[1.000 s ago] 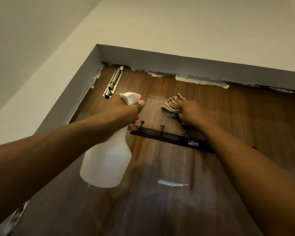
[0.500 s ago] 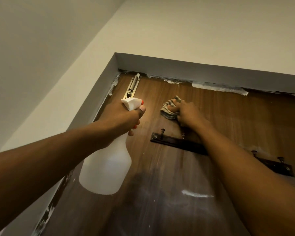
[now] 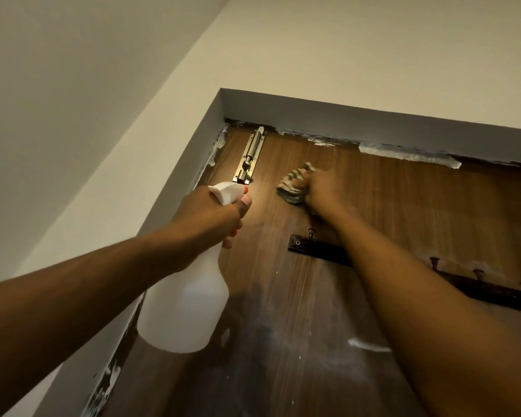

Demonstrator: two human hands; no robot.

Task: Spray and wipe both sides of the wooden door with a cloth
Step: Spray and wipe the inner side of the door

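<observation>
Wooden door [image 3: 403, 206]: dark brown, straight-grained, glossy, with a bright glare patch near the top left corner and pale streaks and specks lower down, among them a white smear [image 3: 369, 346]. Set within a grey door frame [image 3: 343, 115], seen close up and from below. Striped cloth [image 3: 292, 185], bunched, pressed against the upper part of the door, just right of a steel slide bolt [image 3: 250, 158] and above a dark hook rail [image 3: 298, 243]. White translucent spray bottle [image 3: 184, 311], roughly upright in front of the door's left side, small red tip at the nozzle, pointing at the glare patch below the bolt.

Ragged whitish residue [image 3: 409, 153] along the top edge under the frame, more flaking down the left jamb. Plain cream wall [image 3: 343, 40] above and to the left, folding at a corner.

Left hand [image 3: 214, 218] wrapped round the bottle's neck, thumb up by the white trigger head, arm stretched up from the lower left. Right hand [image 3: 322, 191] clenched on the cloth, back of the hand toward the camera, forearm crossing in front of the hook rail's middle.
</observation>
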